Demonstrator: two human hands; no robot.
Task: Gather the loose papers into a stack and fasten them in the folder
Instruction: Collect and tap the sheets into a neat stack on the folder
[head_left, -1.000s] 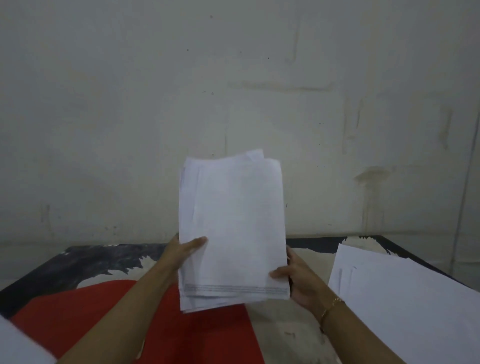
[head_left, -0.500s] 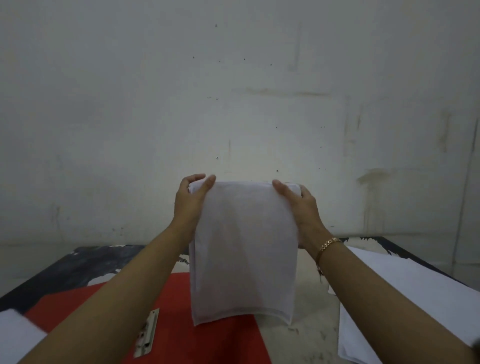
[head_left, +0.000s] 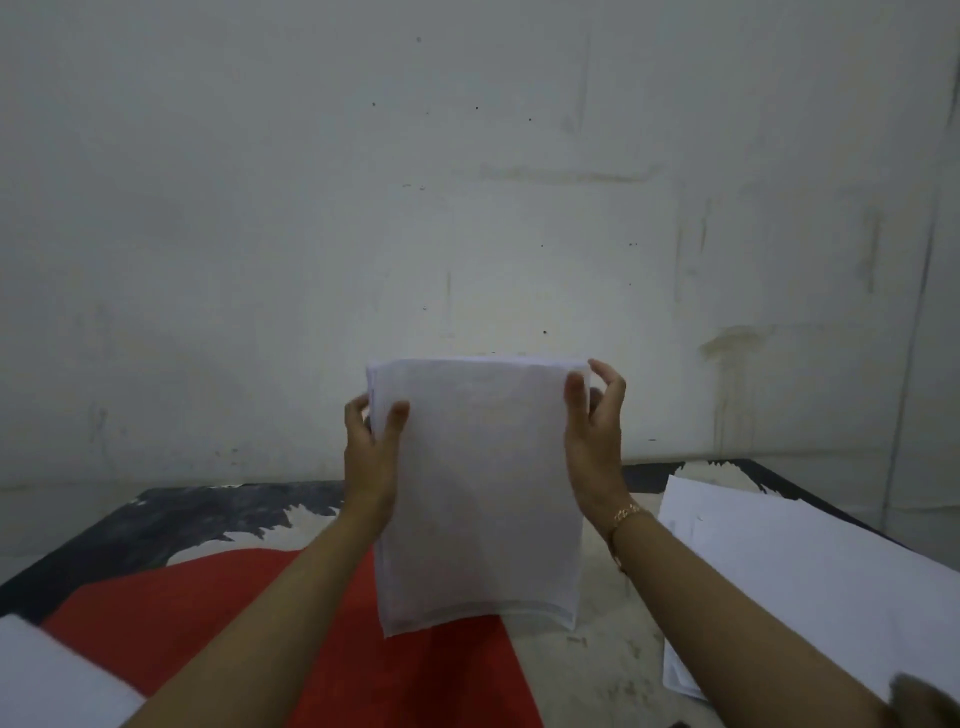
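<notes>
Paper stack (head_left: 475, 493) stands upright in the middle of the counter (head_left: 597, 675), squared up, with its lower edge down at the surface. The left part of that edge is over the red folder (head_left: 208, 613), which lies open and flat, and the right part is over bare counter. Both hands hold the stack from the sides. The left hand (head_left: 371, 441) grips the left edge a little below the top, thumb on the near face and fingers behind. The right hand (head_left: 592, 426) pinches the upper right corner, thumb in front and curled fingers at the back; a gold bracelet (head_left: 626, 513) sits on that wrist. More loose white sheets (head_left: 769, 561) lie spread on the counter to the right, well apart from the stack. Another white sheet (head_left: 47, 675) shows at the near left corner, beside the folder. A stained pale wall (head_left: 311, 208) rises behind the counter.
</notes>
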